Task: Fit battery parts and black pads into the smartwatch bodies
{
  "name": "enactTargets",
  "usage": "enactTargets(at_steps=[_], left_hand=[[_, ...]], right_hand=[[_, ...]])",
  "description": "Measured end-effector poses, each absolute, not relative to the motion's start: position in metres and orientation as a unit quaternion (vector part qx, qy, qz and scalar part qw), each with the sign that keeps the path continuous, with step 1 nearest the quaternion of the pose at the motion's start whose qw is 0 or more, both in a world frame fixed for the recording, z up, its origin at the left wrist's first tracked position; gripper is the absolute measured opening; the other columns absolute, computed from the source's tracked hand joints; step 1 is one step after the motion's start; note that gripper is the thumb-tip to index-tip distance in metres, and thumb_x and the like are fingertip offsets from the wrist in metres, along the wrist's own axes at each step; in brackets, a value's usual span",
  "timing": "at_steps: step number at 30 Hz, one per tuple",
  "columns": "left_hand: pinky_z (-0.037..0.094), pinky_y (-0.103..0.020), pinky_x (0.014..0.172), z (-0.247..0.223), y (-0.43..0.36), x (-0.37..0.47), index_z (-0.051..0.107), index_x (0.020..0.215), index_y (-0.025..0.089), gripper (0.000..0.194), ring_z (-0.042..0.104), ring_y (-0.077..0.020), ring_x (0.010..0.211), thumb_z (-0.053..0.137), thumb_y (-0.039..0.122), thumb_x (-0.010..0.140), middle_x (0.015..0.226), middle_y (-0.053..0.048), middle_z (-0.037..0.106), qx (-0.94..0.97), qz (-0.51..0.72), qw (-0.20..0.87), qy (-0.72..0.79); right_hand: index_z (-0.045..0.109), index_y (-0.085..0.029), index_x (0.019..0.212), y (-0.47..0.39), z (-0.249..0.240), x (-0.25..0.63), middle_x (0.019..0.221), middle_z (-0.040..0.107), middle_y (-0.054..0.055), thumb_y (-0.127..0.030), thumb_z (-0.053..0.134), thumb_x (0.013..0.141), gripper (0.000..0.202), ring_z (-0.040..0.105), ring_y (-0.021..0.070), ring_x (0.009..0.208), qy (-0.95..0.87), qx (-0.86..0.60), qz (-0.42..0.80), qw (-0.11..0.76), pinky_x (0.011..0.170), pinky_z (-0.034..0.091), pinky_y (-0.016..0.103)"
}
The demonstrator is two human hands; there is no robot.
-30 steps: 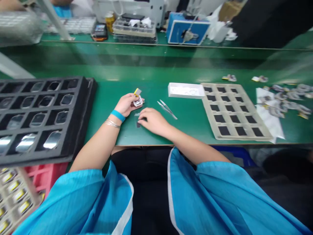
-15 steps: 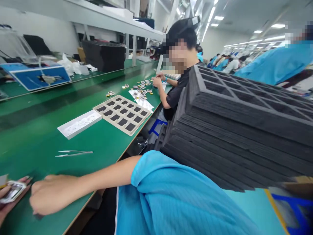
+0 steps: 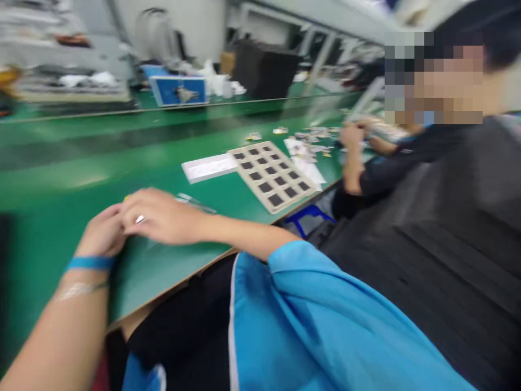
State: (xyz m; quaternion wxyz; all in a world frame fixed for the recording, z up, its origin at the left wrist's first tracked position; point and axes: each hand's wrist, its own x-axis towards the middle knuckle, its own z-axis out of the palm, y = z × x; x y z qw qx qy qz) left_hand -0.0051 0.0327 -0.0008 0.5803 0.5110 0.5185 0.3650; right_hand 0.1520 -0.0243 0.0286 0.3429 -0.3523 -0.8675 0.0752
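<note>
My left hand [image 3: 103,231], with a blue band at the wrist, meets my right hand [image 3: 160,217] over the green table [image 3: 154,271]. The fingers of both are bent together around something mostly hidden; a small yellow bit and a whitish glint [image 3: 140,219] show there. Motion blurs the grip, so what each hand holds is unclear. Metal tweezers [image 3: 197,203] lie just beyond my right hand. Behind them are a white box [image 3: 209,168] with a marked surface and a beige tray [image 3: 262,187] with dark square pockets.
Small parts [image 3: 313,136] and white sheets [image 3: 311,172] lie beyond the tray. A person in black [image 3: 386,176] works at the right, behind a stack of black trays [image 3: 411,255]. A blue case [image 3: 181,90] and a black stack [image 3: 264,70] stand along the back.
The view has swung left. My hands, apart before, now meet. The white-framed part seen in my left hand is now mostly hidden by my fingers.
</note>
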Motion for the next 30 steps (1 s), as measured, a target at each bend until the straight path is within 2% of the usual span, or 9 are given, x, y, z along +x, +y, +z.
enactTargets(at_steps=[1, 3, 6, 8, 11, 18, 24, 30], left_hand=[[0.048, -0.014, 0.052, -0.004, 0.032, -0.006, 0.055, 0.062, 0.017, 0.021, 0.053, -0.0047, 0.051, 0.075, 0.014, 0.056, 0.053, 0.009, 0.06, 0.459, 0.402, 0.598, 0.52], [0.053, -0.017, 0.057, -0.011, 0.034, -0.003, 0.06, 0.069, 0.015, 0.013, 0.059, -0.0068, 0.057, 0.068, 0.008, 0.063, 0.06, 0.005, 0.065, 0.421, 0.433, 0.62, 0.502], [0.057, -0.024, 0.056, -0.015, 0.039, 0.0, 0.058, 0.075, 0.013, 0.012, 0.065, -0.0124, 0.06, 0.065, 0.006, 0.068, 0.066, 0.0, 0.067, 0.386, 0.436, 0.629, 0.515], [0.057, -0.024, 0.053, -0.015, 0.039, 0.0, 0.057, 0.075, 0.013, 0.012, 0.065, -0.0129, 0.058, 0.064, 0.005, 0.07, 0.065, -0.001, 0.066, 0.382, 0.429, 0.631, 0.521], [0.056, -0.021, 0.051, -0.013, 0.035, 0.0, 0.057, 0.074, 0.012, 0.011, 0.061, -0.0099, 0.052, 0.064, 0.004, 0.072, 0.062, 0.001, 0.062, 0.393, 0.426, 0.633, 0.513], [0.055, -0.02, 0.05, -0.017, 0.035, 0.001, 0.056, 0.074, 0.013, 0.012, 0.058, -0.009, 0.048, 0.061, 0.003, 0.077, 0.058, 0.002, 0.059, 0.41, 0.403, 0.641, 0.509], [0.056, -0.022, 0.055, -0.02, 0.036, 0.0, 0.055, 0.075, 0.014, 0.014, 0.059, -0.0091, 0.05, 0.065, 0.004, 0.075, 0.059, 0.002, 0.06, 0.418, 0.401, 0.641, 0.503], [0.058, -0.023, 0.057, -0.021, 0.036, -0.001, 0.055, 0.076, 0.013, 0.011, 0.06, -0.0095, 0.052, 0.06, 0.004, 0.075, 0.059, 0.002, 0.061, 0.416, 0.401, 0.644, 0.502]], right_hand=[[0.068, -0.019, 0.091, -0.016, 0.029, 0.159, 0.113, 0.07, 0.004, -0.023, 0.052, 0.099, 0.018, 0.06, 0.0141, 0.115, -0.845, -0.348, 0.106, 0.391, 0.108, 0.045, 0.031], [0.065, -0.018, 0.089, 0.007, 0.021, 0.169, 0.107, 0.07, 0.005, -0.028, 0.056, 0.097, 0.016, 0.062, 0.0165, 0.108, -0.799, -0.334, 0.173, 0.469, 0.104, 0.048, 0.036], [0.064, -0.018, 0.08, 0.038, -0.007, 0.17, 0.086, 0.07, 0.003, -0.037, 0.067, 0.085, 0.02, 0.065, 0.0162, 0.084, -0.728, -0.326, 0.288, 0.529, 0.086, 0.054, 0.034], [0.063, -0.018, 0.074, 0.044, -0.025, 0.166, 0.076, 0.068, 0.001, -0.039, 0.074, 0.077, 0.023, 0.064, 0.0153, 0.074, -0.689, -0.347, 0.35, 0.531, 0.076, 0.054, 0.032], [0.062, -0.018, 0.069, 0.039, -0.042, 0.163, 0.074, 0.069, 0.001, -0.038, 0.079, 0.068, 0.026, 0.063, 0.015, 0.071, -0.67, -0.377, 0.4, 0.499, 0.073, 0.053, 0.031], [0.059, -0.019, 0.077, 0.032, -0.043, 0.159, 0.077, 0.068, -0.001, -0.029, 0.074, 0.073, 0.019, 0.063, 0.0133, 0.073, -0.699, -0.399, 0.358, 0.473, 0.076, 0.052, 0.03], [0.05, -0.021, 0.084, 0.034, -0.049, 0.155, 0.081, 0.066, -0.003, -0.027, 0.073, 0.075, 0.026, 0.063, 0.0116, 0.075, -0.703, -0.404, 0.353, 0.466, 0.077, 0.052, 0.029], [0.052, -0.02, 0.085, 0.028, -0.047, 0.154, 0.083, 0.065, -0.002, -0.022, 0.068, 0.079, 0.017, 0.061, 0.012, 0.074, -0.738, -0.417, 0.297, 0.44, 0.079, 0.051, 0.031]])
